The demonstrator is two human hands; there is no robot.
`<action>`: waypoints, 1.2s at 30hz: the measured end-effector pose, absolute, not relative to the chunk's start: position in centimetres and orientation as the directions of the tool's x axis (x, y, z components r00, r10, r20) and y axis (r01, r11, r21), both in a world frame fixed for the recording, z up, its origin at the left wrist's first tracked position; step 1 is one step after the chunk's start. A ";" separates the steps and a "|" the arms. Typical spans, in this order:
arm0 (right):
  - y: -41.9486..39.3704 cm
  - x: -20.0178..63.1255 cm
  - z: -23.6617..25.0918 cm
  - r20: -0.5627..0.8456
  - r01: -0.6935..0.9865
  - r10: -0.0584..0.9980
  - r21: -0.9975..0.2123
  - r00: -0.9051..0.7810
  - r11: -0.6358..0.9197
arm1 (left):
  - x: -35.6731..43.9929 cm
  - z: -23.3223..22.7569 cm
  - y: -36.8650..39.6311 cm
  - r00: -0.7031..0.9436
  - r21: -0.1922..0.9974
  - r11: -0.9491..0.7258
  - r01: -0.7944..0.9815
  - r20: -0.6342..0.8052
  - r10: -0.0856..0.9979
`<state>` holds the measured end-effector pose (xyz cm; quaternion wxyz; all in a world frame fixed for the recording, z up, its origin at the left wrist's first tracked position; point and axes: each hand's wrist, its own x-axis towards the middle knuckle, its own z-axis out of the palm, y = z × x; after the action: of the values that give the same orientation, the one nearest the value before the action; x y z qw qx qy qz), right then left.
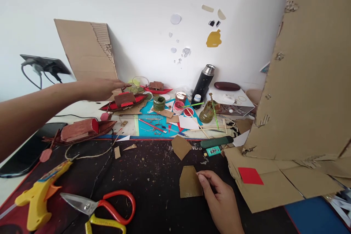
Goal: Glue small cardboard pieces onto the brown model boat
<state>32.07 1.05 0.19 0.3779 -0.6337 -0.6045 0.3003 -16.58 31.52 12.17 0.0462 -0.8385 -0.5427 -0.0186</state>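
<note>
My left hand (101, 88) reaches out at the left, fingers stretched flat and pointing right, above the red-and-brown model boat (123, 102). Its fingertips are close to a green painted piece (134, 87); whether they touch is unclear. My right hand (219, 197) pinches the right edge of a small cut cardboard piece (189, 186) just over the dark mat. A similar five-sided cardboard piece (181, 147) lies behind it. Another brown model boat (79, 130) sits at the left, and a red boat (157, 87) stands near the wall.
Scissors (91, 208) and a yellow glue gun (41, 193) lie front left. Paint jars (159, 103), a brush jar (207, 113) and a black flask (203, 84) stand at the back. Large cardboard sheets (307, 73) rise at the right, with a red paper square (250, 176) below.
</note>
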 end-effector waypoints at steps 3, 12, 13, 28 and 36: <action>1.1 32.0 0.2 0.086 0.536 0.992 -0.844 0.088 0.025 | -15.7 12.7 30.4 0.464 -0.043 -0.464 0.885 -0.010 0.886; 1.0 31.8 1.0 0.111 0.501 0.992 -0.863 0.066 0.063 | -6.2 8.6 21.5 0.654 0.074 -0.655 0.752 0.037 0.756; 0.9 31.8 1.1 0.115 0.493 0.991 -0.868 0.072 0.065 | -4.9 7.7 20.4 0.665 0.080 -0.665 0.743 0.036 0.746; 0.4 32.1 0.9 0.152 0.390 0.985 -0.914 0.084 0.108 | 5.6 2.8 17.9 0.810 0.187 -0.789 0.585 -0.096 0.578; 0.4 32.2 1.0 0.150 0.394 0.986 -0.913 0.069 0.111 | 6.5 3.3 16.9 0.799 0.158 -0.784 0.600 -0.064 0.599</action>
<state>32.17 0.38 0.96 0.4472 -0.5785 -0.5963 0.3313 6.47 16.94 3.34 -0.0853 -0.9444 -0.3174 0.0051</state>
